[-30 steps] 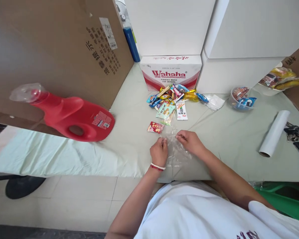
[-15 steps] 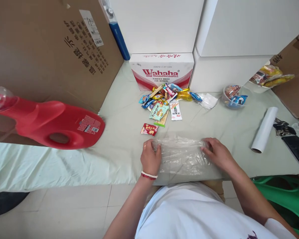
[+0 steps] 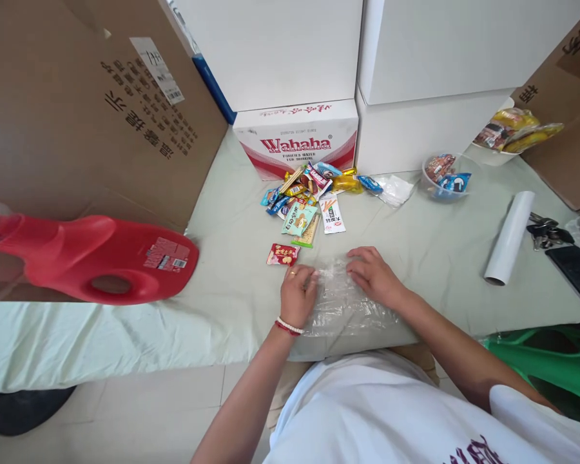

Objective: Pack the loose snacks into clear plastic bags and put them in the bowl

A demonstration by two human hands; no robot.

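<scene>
Shift since the earlier frame: right hand (image 3: 374,277) drawn inward toward left hand (image 3: 299,293), narrowing the gap across the clear plastic bag (image 3: 343,306).
Table cover (image 3: 212,290): 1, pale green, wrinkled, under the goods.
Brown cartons: 2, 1 at far left (image 3: 87,116), 1 at far right (image 3: 560,129).
White boxes (image 3: 275,51): stacked at the back.
Red jug (image 3: 111,258): 1, on its side, beside the left carton.
Wahaha box (image 3: 297,138): 1, white and red, behind the snacks.
Bag: 1, flat and creased on the near part of the cover, between and below the hands.
Left hand: curled, thumb and forefinger pinching the bag's left edge; ring and 2 bracelets worn.
Right hand: released, fingers apart and loosely bent, touching the bag's upper right.
White roll (image 3: 510,238): 1, lying beside keys (image 3: 546,231).
Clear tub (image 3: 445,177): 1, holding wrapped snacks.
Snack pile (image 3: 307,193): assorted packets, against the Wahaha box.
Red packet (image 3: 283,254): 1, just above the left hand.
</scene>
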